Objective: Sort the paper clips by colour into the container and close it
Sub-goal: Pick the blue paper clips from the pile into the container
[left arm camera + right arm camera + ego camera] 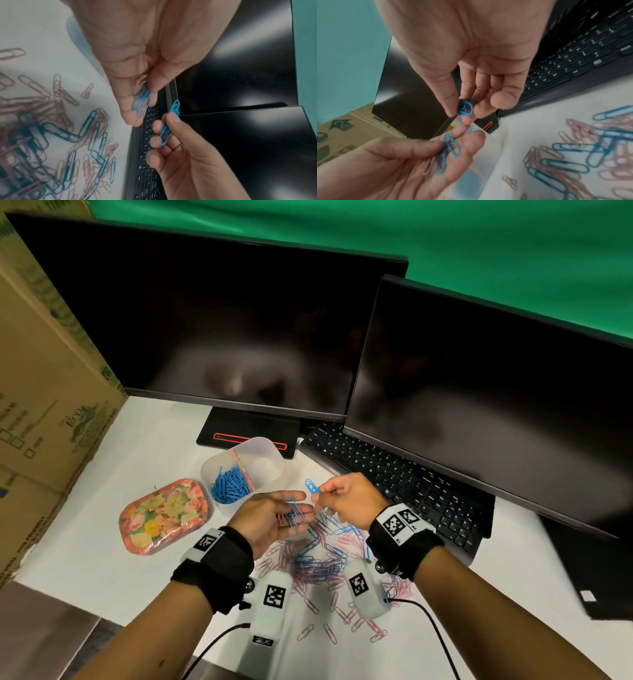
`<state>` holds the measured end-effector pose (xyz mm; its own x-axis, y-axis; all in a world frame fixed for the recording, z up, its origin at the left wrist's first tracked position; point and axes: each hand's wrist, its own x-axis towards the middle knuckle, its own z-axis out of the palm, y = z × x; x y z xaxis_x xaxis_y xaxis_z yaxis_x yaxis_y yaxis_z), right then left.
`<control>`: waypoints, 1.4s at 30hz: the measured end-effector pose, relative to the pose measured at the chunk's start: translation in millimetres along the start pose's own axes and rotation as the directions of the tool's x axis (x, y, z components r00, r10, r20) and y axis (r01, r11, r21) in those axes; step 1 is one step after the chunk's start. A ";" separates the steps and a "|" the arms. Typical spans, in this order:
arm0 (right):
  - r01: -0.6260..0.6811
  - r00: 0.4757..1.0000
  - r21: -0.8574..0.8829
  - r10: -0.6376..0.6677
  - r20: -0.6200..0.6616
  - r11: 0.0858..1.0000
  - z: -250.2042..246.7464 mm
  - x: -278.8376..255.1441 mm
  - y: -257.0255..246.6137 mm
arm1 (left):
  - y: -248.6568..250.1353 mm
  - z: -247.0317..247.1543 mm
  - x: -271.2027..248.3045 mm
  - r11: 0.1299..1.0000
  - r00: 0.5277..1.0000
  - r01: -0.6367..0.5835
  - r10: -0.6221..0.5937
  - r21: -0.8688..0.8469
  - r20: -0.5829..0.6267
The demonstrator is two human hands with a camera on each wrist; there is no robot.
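Note:
My left hand (287,513) is palm up over the table; its thumb pins a few blue paper clips (142,102) and one pink clip (141,81) against the fingers. Just to the right, my right hand (320,494) pinches a small bunch of blue clips (311,486) between thumb and forefinger, their ends sticking up. The translucent container (260,441) stands beyond the hands. A pink divider splits it, and its left compartment holds blue clips (227,486). Below the hands, a mixed pile of pink and blue clips (322,563) lies on the white table.
A floral lid (164,515) lies left of the container. A black keyboard (404,481) and two dark monitors (222,330) stand behind and to the right. Cardboard boxes (41,392) wall the left side. A dark flat object (592,570) sits at the right edge.

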<state>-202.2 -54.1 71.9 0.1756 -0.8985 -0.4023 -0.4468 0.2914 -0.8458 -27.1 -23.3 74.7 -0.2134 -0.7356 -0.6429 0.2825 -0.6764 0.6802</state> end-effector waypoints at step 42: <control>-0.257 0.956 -0.303 0.195 -0.220 0.918 -29.0 -27.7 88.3 | -42.1 16.9 47.4 0.589 0.999 0.039 -0.009 0.807 -0.041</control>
<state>-271.9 -13.0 18.5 -0.1125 -0.8741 -0.4725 -0.7210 0.3990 -0.5666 -64.9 -30.4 21.6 -0.1772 -0.7273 -0.6631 -0.5966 -0.4565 0.6601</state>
